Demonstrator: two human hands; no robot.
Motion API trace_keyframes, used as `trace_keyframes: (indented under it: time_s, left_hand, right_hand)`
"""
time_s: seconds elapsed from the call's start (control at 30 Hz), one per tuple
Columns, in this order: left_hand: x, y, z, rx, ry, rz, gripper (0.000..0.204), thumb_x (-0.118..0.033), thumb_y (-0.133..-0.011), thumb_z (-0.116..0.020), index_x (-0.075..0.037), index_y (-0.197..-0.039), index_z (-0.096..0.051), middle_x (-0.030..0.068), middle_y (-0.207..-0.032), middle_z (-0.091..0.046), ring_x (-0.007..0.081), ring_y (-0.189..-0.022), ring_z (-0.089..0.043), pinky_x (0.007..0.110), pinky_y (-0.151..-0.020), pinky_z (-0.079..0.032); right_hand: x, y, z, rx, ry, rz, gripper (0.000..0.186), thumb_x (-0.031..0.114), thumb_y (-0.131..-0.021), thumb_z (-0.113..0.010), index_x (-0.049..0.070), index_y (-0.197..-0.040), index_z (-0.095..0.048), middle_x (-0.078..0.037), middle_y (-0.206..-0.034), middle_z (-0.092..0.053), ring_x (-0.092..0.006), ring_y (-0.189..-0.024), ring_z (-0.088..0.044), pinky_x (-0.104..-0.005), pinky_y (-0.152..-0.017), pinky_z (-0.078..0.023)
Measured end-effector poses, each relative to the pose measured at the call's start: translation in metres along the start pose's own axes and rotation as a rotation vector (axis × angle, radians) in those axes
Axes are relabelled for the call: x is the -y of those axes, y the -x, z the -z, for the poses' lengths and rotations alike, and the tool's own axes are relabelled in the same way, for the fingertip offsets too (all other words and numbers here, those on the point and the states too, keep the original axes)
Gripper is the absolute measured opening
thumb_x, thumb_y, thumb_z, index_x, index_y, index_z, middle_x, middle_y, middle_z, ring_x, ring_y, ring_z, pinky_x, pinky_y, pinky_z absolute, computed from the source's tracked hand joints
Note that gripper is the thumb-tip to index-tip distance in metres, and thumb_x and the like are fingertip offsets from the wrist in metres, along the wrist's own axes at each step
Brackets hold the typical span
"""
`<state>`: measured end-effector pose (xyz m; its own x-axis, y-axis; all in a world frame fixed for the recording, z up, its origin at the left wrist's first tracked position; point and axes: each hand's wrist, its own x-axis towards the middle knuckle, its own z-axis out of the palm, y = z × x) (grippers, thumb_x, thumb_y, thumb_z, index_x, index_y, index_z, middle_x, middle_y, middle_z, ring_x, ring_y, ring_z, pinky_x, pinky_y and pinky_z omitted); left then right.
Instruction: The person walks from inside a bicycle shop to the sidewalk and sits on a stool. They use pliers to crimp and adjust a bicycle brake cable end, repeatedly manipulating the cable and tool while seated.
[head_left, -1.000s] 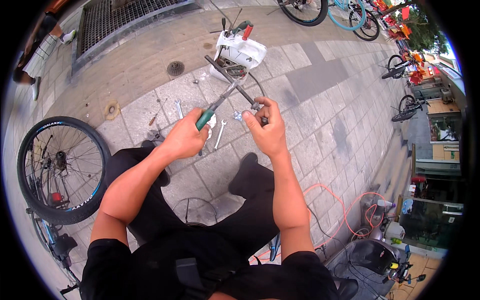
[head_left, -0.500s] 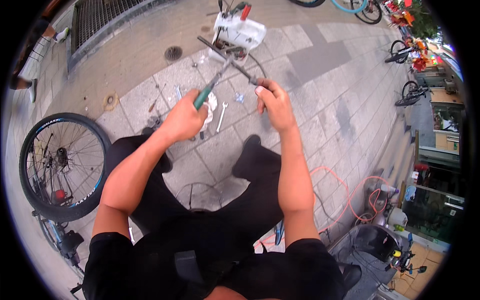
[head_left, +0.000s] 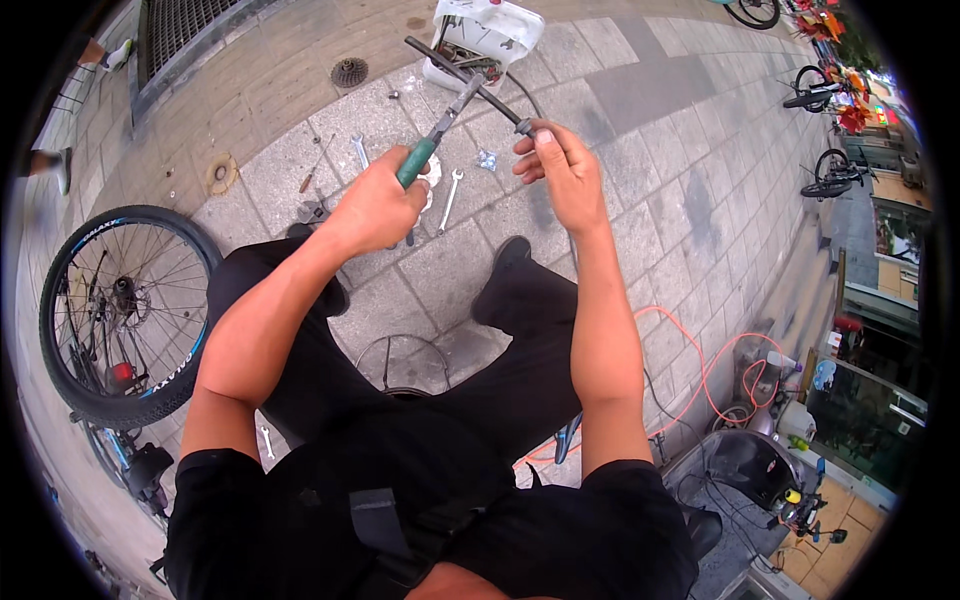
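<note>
Shifted upward in view since a second ago, a green-handled tool [head_left: 416, 163] is gripped in the left hand [head_left: 380, 203]; across its end, a dark rod [head_left: 440, 64] is pinched by the right hand [head_left: 566, 172], contact apparently made, neither released.

Tool [head_left: 435, 140], approx 12 o'clock: smooth green grip, plastic-lkg; shaft grey metal, slightly dull. Rod [head_left: 438, 61], 12: dark, matt, metal-lkg. Tub [head_left: 512, 28], 12: white plastic, semi-gloss. Wrench [head_left: 451, 202], nr 12: smooth bright metal. Cogs [head_left: 350, 72], 11: dull dk metal. Tyre [head_left: 122, 408], 9: matt blk rubber, knobbly. Paving [head_left: 640, 205], 2: rough, matt, stone-like. Trousers [head_left: 500, 370], 6: matt blk cloth.
</note>
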<state>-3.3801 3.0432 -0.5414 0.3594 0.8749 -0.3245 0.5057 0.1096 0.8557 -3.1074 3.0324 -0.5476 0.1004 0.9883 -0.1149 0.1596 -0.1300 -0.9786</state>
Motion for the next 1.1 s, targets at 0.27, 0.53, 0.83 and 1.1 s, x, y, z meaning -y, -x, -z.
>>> trace_keyframes:
  time_s: [0.27,0.53,0.83,1.1]
  left_hand:
    - [0.006,-0.002,0.001,0.003,0.007,-0.029,0.028,-0.018,-0.098,-0.061,0.001,-0.120,-0.061,0.0190,-0.099,-0.067,0.0321,-0.094,-0.066,0.042,-0.087,-0.051]
    - [0.005,0.001,-0.002,-0.011,-0.028,-0.039,0.026,-0.017,-0.098,-0.060,-0.001,-0.118,-0.060,0.0200,-0.098,-0.066,0.0335,-0.092,-0.066,0.043,-0.085,-0.051]
    - [0.009,-0.002,-0.008,0.061,0.008,0.015,0.029,-0.018,-0.098,-0.059,0.000,-0.120,-0.058,0.0219,-0.096,-0.067,0.0380,-0.093,-0.068,0.047,-0.084,-0.051]
    - [0.014,0.003,-0.004,0.029,0.020,-0.009,0.031,-0.018,-0.097,-0.059,-0.001,-0.122,-0.057,0.0237,-0.104,-0.067,0.0412,-0.104,-0.067,0.048,-0.089,-0.050]
  right_hand:
    - [0.012,0.006,-0.022,-0.092,0.017,0.211,0.032,0.021,-0.103,-0.067,-0.006,-0.120,-0.064,-0.009,-0.096,-0.070,-0.0142,-0.083,-0.068,-0.0277,-0.073,-0.055]
    - [0.003,-0.006,-0.009,0.180,-0.450,-0.368,0.043,0.041,-0.106,-0.059,0.000,-0.106,-0.069,-0.008,-0.088,-0.069,-0.0123,-0.071,-0.063,-0.0289,-0.063,-0.051]
    - [0.013,0.013,-0.036,-0.316,0.561,0.546,0.043,0.041,-0.108,-0.053,0.000,-0.105,-0.068,-0.007,-0.080,-0.066,-0.0144,-0.065,-0.062,-0.0295,-0.055,-0.047]
    - [0.013,0.000,-0.027,-0.159,-0.069,-0.121,0.057,0.052,-0.107,-0.053,-0.002,-0.100,-0.067,-0.007,-0.071,-0.064,-0.0144,-0.062,-0.060,-0.0278,-0.057,-0.046]
